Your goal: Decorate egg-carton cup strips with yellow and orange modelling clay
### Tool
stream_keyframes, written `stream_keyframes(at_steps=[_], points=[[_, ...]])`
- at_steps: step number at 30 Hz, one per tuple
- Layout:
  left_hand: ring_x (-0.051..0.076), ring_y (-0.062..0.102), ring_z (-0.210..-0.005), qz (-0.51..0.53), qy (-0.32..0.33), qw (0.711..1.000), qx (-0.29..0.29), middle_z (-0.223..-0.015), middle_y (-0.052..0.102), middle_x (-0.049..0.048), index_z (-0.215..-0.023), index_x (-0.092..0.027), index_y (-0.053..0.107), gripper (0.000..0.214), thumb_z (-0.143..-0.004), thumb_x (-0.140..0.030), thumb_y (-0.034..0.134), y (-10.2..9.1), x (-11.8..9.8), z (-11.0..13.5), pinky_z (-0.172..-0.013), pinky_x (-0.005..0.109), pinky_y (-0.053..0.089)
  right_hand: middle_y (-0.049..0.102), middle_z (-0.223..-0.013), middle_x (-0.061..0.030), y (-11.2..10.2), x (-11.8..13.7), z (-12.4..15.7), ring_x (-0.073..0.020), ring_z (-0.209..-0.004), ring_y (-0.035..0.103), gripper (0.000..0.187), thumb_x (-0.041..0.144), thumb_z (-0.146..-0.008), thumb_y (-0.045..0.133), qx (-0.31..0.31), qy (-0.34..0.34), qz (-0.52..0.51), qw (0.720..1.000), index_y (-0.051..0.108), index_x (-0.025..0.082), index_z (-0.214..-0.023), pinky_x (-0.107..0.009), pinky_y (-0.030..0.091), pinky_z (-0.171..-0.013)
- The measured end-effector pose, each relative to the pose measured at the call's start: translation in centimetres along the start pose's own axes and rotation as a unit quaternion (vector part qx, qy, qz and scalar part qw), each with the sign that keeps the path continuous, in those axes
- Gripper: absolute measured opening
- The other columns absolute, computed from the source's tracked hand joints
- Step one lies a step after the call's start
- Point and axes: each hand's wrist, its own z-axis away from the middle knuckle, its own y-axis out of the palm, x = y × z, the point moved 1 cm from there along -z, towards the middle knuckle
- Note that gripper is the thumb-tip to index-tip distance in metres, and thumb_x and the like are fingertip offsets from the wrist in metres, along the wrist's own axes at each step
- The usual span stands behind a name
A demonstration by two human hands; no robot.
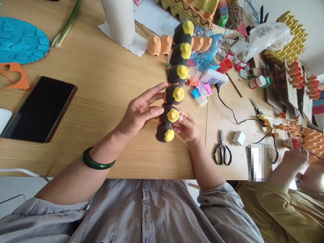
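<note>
Holding one strip [168, 98], six cups in a row, above the table [101, 101] directly before us. Catalogued as follows.

Left hand [136, 111]: partly open, thumb against the second cup from our end, fingers spread and reaching the strip's left edge farther along; we count it as gripping the strip.

Right hand [187, 126]: nearly closed, thumb and fingertips pinching the strip's right edge near our end.

Done, as we judge it: all six cups wear a dark coat, and each bears one yellow lump [178, 94]. We note the lumps as uneven, no two quite alike in outline.

Left, or perhaps meant so: slivers of orange along the strip's edges, uncoated. We cannot see its underside, so we enter nothing for it.

Undecorated stock: orange cups [153, 45], lying beyond the strip, which crosses in front of them; we cannot tell whether they form a single piece. Egg trays [177, 7], stacked at the far edge.

Supplies to the right: small coloured packets [196, 93], near the strip; scissors [222, 143], lying closed, out of our grasp.

To the left: one phone [40, 109], screen dark.
</note>
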Motion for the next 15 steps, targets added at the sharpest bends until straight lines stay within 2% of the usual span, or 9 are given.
stream_keyframes(at_steps=[8, 12, 15], points=[[0.035, 0.082, -0.122, -0.005, -0.030, 0.998, 0.056, -0.172, 0.063, 0.0129, -0.169, -0.039, 0.062, 0.101, -0.079, -0.048, 0.107, -0.41, 0.62, -0.11, -0.106, 0.053, 0.074, 0.043, -0.059, 0.0118, 0.17, 0.20, 0.23, -0.0045, -0.052, 0.028, 0.066, 0.069, -0.069, 0.106, -0.015, -0.001, 0.027, 1.000, 0.060, 0.023, -0.074, -0.020, 0.026, -0.047], [0.035, 0.082, -0.123, -0.024, -0.033, 0.997, 0.059, -0.174, 0.062, 0.0136, -0.172, -0.037, 0.060, 0.103, -0.080, -0.045, 0.106, -0.43, 0.52, 0.07, -0.108, 0.052, 0.074, 0.053, -0.065, 0.0094, 0.48, 0.14, 0.63, -0.0047, -0.054, 0.035, 0.066, 0.070, -0.071, 0.105, -0.030, -0.006, 0.053, 0.998, 0.060, 0.023, -0.075, -0.020, 0.028, -0.051], [0.032, 0.083, -0.117, -0.055, -0.016, 0.997, 0.049, -0.177, 0.060, 0.0141, -0.172, -0.034, 0.060, 0.102, -0.082, -0.045, 0.106, -0.34, 0.42, 0.24, -0.104, 0.047, 0.075, 0.052, -0.064, 0.0093, 0.81, 0.06, 0.76, -0.0047, -0.054, 0.035, 0.065, 0.069, -0.074, 0.104, -0.032, -0.021, 0.068, 0.997, 0.059, 0.022, -0.073, -0.021, 0.028, -0.051]])
